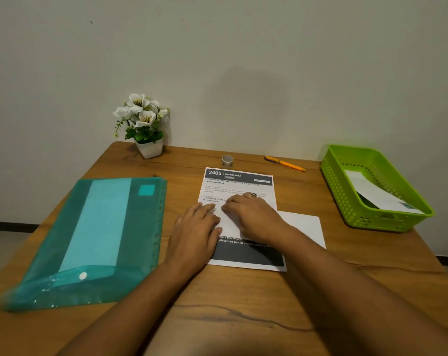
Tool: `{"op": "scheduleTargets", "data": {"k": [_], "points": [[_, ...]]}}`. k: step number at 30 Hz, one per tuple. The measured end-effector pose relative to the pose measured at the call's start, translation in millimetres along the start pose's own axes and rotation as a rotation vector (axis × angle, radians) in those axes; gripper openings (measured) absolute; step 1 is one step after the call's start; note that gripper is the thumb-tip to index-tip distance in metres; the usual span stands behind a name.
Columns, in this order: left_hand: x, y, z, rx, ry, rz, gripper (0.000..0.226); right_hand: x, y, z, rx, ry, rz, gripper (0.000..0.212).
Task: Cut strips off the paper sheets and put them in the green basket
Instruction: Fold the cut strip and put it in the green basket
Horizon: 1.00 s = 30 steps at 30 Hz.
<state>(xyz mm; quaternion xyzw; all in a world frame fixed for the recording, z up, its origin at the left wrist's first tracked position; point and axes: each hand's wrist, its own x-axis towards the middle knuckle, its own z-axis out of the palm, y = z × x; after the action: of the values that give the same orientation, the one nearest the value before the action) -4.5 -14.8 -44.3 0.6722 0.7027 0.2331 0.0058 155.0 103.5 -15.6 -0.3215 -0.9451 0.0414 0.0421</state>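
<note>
Pressing the light, floppy paper sheet (239, 188), our left hand (195, 233) lies flat; the right hand (252, 215), we cannot tell; we should pinch an edge.

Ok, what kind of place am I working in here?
Probably a home or small-office desk: a brown wooden table against a plain wall, holding a teal plastic document folder, an orange pen and a white pot of white flowers.

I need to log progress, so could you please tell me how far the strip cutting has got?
Done: one paper piece lies in the green basket. In hand: left hand and right hand rest on the printed sheet. Left: its strip is not yet cut or binned.
</note>
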Motion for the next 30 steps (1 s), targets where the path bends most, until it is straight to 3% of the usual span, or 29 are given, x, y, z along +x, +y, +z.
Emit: {"op": "scheduleTargets", "data": {"k": [5, 16, 23, 30], "points": [[-3.2, -0.9, -1.9, -0.018, 0.090, 0.083, 0.011, -3.3, 3.2, 3.3, 0.051, 0.011, 0.023, 0.057], [-22.1, -3.8, -3.7, 0.012, 0.100, 0.183, 0.017, -5.6, 1.0, 4.2, 0.047, 0.041, 0.025, 0.053], [-22.9, -4.2, -3.4, 0.005, 0.105, 0.181, 0.019, -17.9, -21.0, 10.9, 0.005, 0.077, -0.172, 0.041], [-24.1, -2.6, -4.0, -0.009, 0.112, 0.185, 0.016, -21.3, -19.1, 18.8, -0.007, 0.151, -0.180, 0.040]]}}
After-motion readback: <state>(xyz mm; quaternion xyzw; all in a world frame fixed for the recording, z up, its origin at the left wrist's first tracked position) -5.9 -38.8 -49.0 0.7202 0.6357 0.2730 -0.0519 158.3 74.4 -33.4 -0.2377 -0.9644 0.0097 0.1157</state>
